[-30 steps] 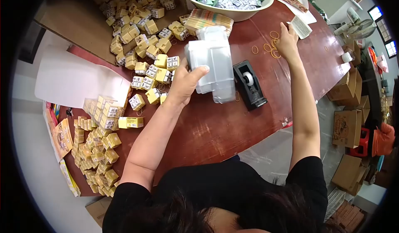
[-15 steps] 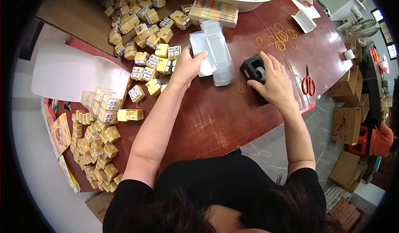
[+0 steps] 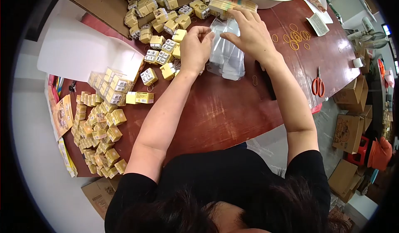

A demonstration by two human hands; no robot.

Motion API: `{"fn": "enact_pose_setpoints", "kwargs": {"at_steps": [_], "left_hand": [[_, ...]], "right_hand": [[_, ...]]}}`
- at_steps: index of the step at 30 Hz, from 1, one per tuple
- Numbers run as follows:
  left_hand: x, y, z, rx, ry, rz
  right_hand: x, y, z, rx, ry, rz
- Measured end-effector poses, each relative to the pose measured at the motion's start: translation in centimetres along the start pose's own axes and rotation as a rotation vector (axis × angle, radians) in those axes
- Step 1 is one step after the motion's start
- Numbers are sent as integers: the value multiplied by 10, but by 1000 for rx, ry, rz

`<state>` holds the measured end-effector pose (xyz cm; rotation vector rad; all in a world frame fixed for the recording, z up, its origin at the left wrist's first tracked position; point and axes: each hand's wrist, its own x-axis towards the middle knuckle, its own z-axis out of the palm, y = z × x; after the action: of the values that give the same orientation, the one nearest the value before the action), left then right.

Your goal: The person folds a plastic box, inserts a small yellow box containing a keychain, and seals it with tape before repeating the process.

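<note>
Right now both hands meet at the upper middle of the frame over a clear plastic box (image 3: 226, 60) that stands on the dark red table (image 3: 216, 112). The left hand (image 3: 195, 50) is curled closed on the box's left top edge, thumb and fingers pinching it. The right hand (image 3: 249, 35) lies over the top from the right, fingers bent down on the plastic, so it too grips the box. The step in hand looks like the folding or closing of this transparent package; the exact flap is hidden by the fingers. A next move would likely call for a steady pinch from the left while the right presses the thin plastic into place, as the material looks limp and easy to crease.

Just left of the box lie loose small yellow boxes (image 3: 164, 58), some touching the left wrist's side, with more heaped on cardboard at the upper left and a second heap of yellow boxes (image 3: 99, 129) at the left edge. Rubber bands (image 3: 296, 36) are scattered to the upper right, one rubber band (image 3: 254, 80) just beside the box. Red-handled scissors (image 3: 318, 85) lie at the right, well apart. A white basin (image 3: 266, 2) of sachets sits at the top edge, a stack of leaflets (image 3: 226, 4) in front of it, crowding the far side.
</note>
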<state>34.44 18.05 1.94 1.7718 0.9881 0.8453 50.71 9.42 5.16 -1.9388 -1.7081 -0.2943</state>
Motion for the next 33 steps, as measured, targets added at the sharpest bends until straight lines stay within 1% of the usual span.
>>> {"fn": "enact_pose_setpoints", "kwargs": {"at_steps": [1, 3, 4, 6, 7, 9, 10, 12, 13, 15, 16, 17, 19, 20, 21, 23, 24, 25, 26, 27, 28, 30, 31, 32, 33], "left_hand": [[-1, 3, -2, -3, -3, 1], [-9, 9, -11, -92, 37, 101], [-13, 13, -17, -201, -18, 172], [-31, 27, -36, -445, -175, 41], [-41, 33, -49, -485, -242, -39], [-64, 35, -66, -725, -243, -249], [-74, 31, -76, -782, -295, -272], [-93, 25, -92, -778, -300, -246], [-101, 26, -103, -648, -281, -188], [-115, 18, -124, -620, -273, -185], [-123, 15, -132, -591, -282, -178], [-131, 13, -139, -555, -253, -190], [-141, 7, -150, -551, -219, -207], [-147, 5, -154, -548, -194, -217], [-151, 3, -159, -548, -183, -222], [-158, 1, -169, -624, -143, -288], [-161, 0, -174, -626, -139, -290], [-164, 0, -179, -562, -150, -269], [-166, -1, -183, -498, -163, -246], [-169, -2, -185, -502, -164, -248], [-171, -2, -186, -519, -158, -247], [-172, -4, -192, -538, -152, -246], [-172, -8, -198, -615, -234, -280], [-172, -11, -201, -691, -316, -314], [-171, -17, -199, -692, -316, -313]], "right_hand": [[-2, -1, -2, -4, 0, 2], [-8, -8, -8, 52, 57, 50], [-10, -12, -14, 51, 50, 48], [-17, -25, -27, 164, 122, 27], [-21, -32, -34, 170, 115, 25], [-28, -50, -44, 354, 21, 98], [-32, -60, -43, 425, -40, 44], [-39, -87, -44, 572, -184, 69], [-39, -97, -43, 517, -47, 17], [-34, -101, -36, 356, 62, -142], [-33, -104, -33, 430, -18, -204], [-33, -109, -31, 441, -26, -208], [-31, -121, -27, 460, -259, -209], [-32, -130, -27, 525, -337, -138], [-32, -136, -23, 531, -344, -145], [-33, -148, -14, 647, -278, -161], [-33, -156, -6, 655, -148, -165], [-30, -159, -4, 654, -153, -166], [-27, -162, -3, 658, -202, -224], [-25, -164, -3, 661, -252, -281], [-24, -167, -6, 659, -253, -281], [-20, -172, -10, 586, -341, -294], [-19, -173, -9, 583, -341, -295], [-18, -173, -7, 671, -353, -297], [-17, -173, -5, 758, -365, -299]]}}
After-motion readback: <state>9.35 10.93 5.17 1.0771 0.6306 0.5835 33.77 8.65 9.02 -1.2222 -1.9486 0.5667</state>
